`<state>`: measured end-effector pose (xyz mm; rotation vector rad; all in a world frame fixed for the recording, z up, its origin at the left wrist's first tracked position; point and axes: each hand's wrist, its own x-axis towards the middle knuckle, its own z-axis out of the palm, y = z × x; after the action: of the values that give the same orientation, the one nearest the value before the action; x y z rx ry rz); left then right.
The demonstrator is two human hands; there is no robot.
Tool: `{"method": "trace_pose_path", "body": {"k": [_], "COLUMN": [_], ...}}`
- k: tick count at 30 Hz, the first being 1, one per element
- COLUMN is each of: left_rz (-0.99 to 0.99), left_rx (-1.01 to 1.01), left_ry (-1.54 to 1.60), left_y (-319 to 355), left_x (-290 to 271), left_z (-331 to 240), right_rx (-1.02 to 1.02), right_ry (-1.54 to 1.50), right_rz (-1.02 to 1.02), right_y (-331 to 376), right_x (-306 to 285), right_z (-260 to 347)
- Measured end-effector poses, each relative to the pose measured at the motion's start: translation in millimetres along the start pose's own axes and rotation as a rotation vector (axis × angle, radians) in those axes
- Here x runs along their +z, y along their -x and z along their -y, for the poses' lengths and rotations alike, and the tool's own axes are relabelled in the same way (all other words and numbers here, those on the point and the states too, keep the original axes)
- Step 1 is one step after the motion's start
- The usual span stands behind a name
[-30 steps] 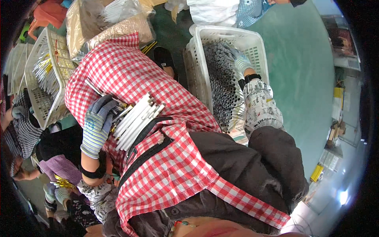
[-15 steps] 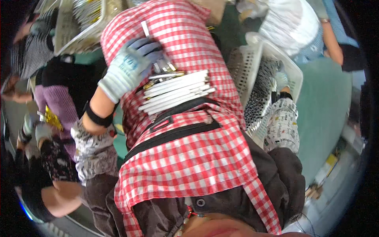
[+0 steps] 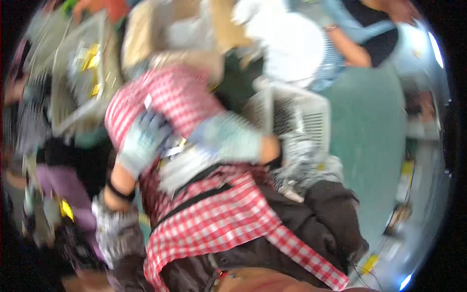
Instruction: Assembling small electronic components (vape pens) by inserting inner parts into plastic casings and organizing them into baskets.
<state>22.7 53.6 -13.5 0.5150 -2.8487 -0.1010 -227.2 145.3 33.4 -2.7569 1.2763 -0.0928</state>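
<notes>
My left hand (image 3: 141, 141), in a pale glove with bluish-grey fingers, curls over my lap. A slim white stick (image 3: 148, 101) pokes out past its fingers. Beside it my right hand (image 3: 216, 136), in a similar glove, lies across my lap; motion smears its fingers, so I cannot make out whether it holds anything. Just below both hands, several white sticks (image 3: 184, 171) lie side by side on my red-and-white checked apron (image 3: 214, 214). Small shiny clear and gold pieces (image 3: 176, 147) show between the hands, too blurred to name.
At my right stands a white plastic basket (image 3: 318, 114) holding many dark, thin pieces. Another pale basket (image 3: 73, 119) with yellow items is at the far left. An open cardboard box (image 3: 138, 36) stands ahead. Other people sit close by on both sides, one with a purple garment (image 3: 73, 190).
My right hand has come from the basket at my right to my lap, beside my left hand. The left hand still has the white stick. The whole view has shifted and blurred.
</notes>
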Motion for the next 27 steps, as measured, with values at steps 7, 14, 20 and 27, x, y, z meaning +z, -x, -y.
{"method": "trace_pose_path", "body": {"k": [7,14,20,27], "left_rz": [0.287,0.274,0.246,0.008], "left_rx": [-0.051,-0.006,-0.057,-0.187], "left_ry": [-0.091,-0.057,-0.03,0.263], "left_y": [-3.6,-20.8,-7.4,11.5], "left_x": [21.5,10.7,10.5,-11.0], "left_z": [4.5,6.9,8.1,1.3], "right_rx": [0.0,-0.02,-0.099,-0.05], "right_ry": [-0.147,-0.37,-0.329,-0.515], "right_rz": [0.241,0.156,0.025,-0.288], "right_y": [-30.5,-13.4,-15.6,-18.8], "right_x": [31.7,18.9,27.3,27.0], "right_z": [22.1,12.5,18.6,11.2]}}
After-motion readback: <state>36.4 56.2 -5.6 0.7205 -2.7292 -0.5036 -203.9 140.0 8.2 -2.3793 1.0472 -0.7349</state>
